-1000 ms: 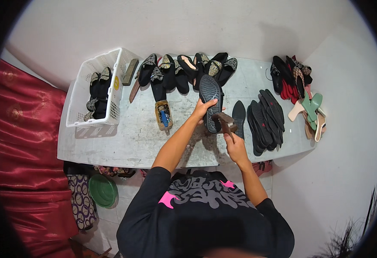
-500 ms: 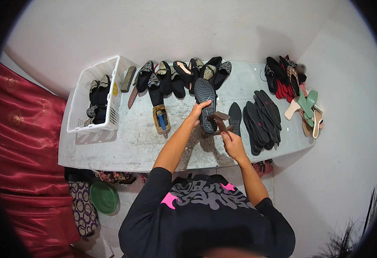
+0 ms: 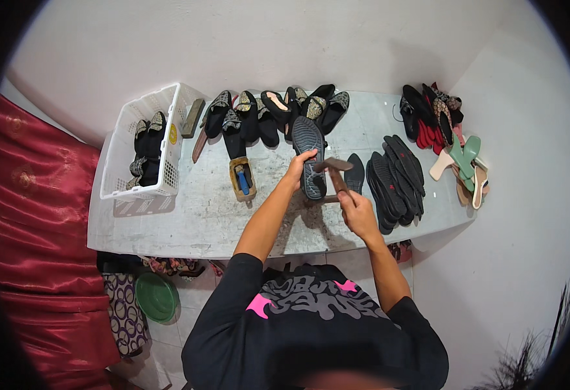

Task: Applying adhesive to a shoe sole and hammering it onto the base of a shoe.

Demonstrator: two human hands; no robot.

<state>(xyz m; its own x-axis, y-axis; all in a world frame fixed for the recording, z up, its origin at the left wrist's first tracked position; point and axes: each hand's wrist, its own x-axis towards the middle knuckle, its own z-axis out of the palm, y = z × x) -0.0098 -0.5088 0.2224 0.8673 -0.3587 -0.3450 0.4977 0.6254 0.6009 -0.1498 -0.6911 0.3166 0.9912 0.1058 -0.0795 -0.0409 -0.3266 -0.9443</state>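
My left hand (image 3: 299, 170) is wrapped round a black shoe (image 3: 308, 138), whose ridged sole faces up. The shoe is held above the middle of the table. In my right hand (image 3: 359, 216) is a hammer (image 3: 341, 184), gripped by its wooden handle. The hammer's head lies just right of the shoe's near end in the picture; whether it touches the sole I cannot tell. Beside it on the table lies a single black sole (image 3: 355, 174), and further right a pile of black soles (image 3: 395, 185).
Several black flat shoes (image 3: 249, 116) line the back of the table (image 3: 200, 224). A white plastic basket (image 3: 121, 162) with shoes stands left, near a box (image 3: 233, 170) holding a blue-handled brush (image 3: 243, 182). Red-lined shoes (image 3: 428, 114) and green heeled pieces (image 3: 472, 149) lie right.
The hammer and my right hand have moved slightly up and away from me. My left hand still holds the shoe in nearly the same place.
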